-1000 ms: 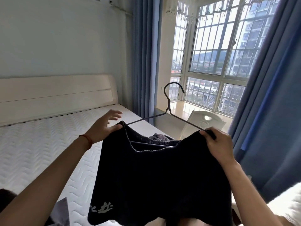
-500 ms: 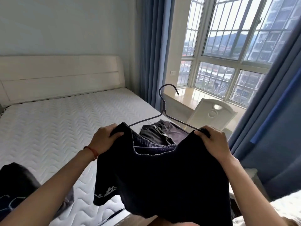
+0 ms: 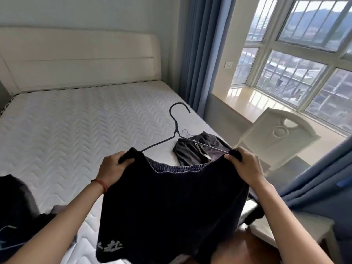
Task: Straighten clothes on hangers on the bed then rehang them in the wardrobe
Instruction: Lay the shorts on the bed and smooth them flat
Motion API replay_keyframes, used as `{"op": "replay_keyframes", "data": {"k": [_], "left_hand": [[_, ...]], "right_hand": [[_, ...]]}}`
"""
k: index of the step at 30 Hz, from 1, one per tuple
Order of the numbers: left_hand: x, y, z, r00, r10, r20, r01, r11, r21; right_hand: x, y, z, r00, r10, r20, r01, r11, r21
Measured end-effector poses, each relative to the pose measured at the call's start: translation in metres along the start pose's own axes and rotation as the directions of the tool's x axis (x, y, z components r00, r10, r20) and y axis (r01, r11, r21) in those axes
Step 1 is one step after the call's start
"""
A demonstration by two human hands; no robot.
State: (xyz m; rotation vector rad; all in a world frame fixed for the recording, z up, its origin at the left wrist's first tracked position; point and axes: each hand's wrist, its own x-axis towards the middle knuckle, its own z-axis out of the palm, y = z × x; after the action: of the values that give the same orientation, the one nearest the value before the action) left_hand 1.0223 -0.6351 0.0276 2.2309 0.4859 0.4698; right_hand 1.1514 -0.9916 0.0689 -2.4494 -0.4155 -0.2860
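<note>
In the head view, the left hand [image 3: 112, 168] and the right hand [image 3: 245, 166] each grip closed one waistband corner of the dark shorts [image 3: 171, 210] (on a black wire hanger [image 3: 176, 128]), held above the bed [image 3: 76, 121].

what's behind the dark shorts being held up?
Behind the dark shorts, a grey garment lies on the mattress, its near edge covered by the waistband. The hanger rises above; its lower bar is hidden inside the fabric. Both hands grip the shorts' corners.
</note>
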Motion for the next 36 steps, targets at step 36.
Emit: {"op": "replay_keyframes", "data": {"k": [36], "left_hand": [[0.259,-0.245,0.246,0.729,-0.671,-0.136,0.685,0.708,0.174]], "right_hand": [[0.344,0.124,0.470,0.844,0.086,0.529,-0.069,0.996,-0.053]]}}
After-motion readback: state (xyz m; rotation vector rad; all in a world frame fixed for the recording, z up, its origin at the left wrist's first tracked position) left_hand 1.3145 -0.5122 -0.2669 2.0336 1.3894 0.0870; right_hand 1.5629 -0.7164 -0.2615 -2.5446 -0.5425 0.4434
